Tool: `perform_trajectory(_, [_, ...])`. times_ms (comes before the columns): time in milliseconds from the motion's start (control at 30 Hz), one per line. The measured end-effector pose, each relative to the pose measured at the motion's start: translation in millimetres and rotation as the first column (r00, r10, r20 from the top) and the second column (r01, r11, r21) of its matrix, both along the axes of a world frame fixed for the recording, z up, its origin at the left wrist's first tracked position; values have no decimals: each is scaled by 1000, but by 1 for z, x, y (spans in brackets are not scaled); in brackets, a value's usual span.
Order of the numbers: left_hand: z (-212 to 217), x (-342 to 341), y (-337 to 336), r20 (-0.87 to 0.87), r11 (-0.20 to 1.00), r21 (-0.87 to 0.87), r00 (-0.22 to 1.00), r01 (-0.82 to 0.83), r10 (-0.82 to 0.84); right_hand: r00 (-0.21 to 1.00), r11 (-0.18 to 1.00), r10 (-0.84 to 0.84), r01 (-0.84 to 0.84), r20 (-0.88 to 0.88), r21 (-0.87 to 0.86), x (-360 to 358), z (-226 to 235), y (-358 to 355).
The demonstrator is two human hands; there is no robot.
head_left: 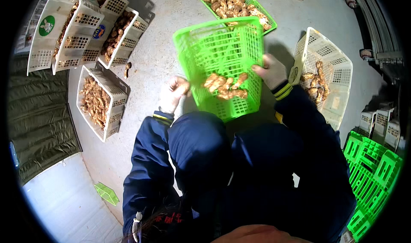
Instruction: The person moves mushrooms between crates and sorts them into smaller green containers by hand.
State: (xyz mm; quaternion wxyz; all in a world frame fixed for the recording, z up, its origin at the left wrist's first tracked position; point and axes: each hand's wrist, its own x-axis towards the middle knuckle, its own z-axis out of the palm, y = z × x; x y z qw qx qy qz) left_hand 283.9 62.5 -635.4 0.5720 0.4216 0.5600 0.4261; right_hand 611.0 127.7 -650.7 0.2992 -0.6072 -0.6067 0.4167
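Note:
A green plastic basket (pixel 219 41) is tilted in front of my knees, its open side facing me. Several brown-and-white mushrooms (pixel 226 88) lie together at its lower end. On the basket's right wall, my right hand (pixel 270 71) grips the edge with its fingers. Close beside the left wall is my left hand (pixel 174 92), its fingers curled closed; whether they hold anything is hidden. Both hands look pale, as if gloved. Just beyond, a second green basket (pixel 269 19) full of mushrooms stands on the floor, partly covered by the held one.
To the right stands a white crate (pixel 344 76) with a few mushrooms. A white crate (pixel 112 114) of small mushrooms sits at left, below more filled crates (pixel 92 18). Green crates (pixel 370 174) stand at lower right. One dark mushroom (pixel 127 70) lies on the grey floor.

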Motion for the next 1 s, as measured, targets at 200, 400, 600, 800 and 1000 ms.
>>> perform_trajectory(200, [-66, -33, 6, -728, 998, -18, 684, 56, -51, 783, 890, -451, 433, -429, -144, 141, 30, -36])
perform_trajectory(400, [-135, -8, -22, -347, 896, -398, 872, 197, -346, 469, 633, -745, 722, -475, -280, 315, 13, -79])
perform_trajectory(600, [-129, -45, -19, -428, 939, -341, 894, -27, -130, -16, 261, -878, 821, -478, -508, 364, -64, -69])
perform_trajectory(800, [-103, -95, -53, -807, 951, -274, 572, -145, -145, 31, 389, -800, 787, -599, -479, 344, -71, -50])
perform_trajectory(1000, [-98, -185, -127, -887, 909, -246, 457, -337, -71, 30, 471, -780, 686, -625, -554, 310, -47, -42])
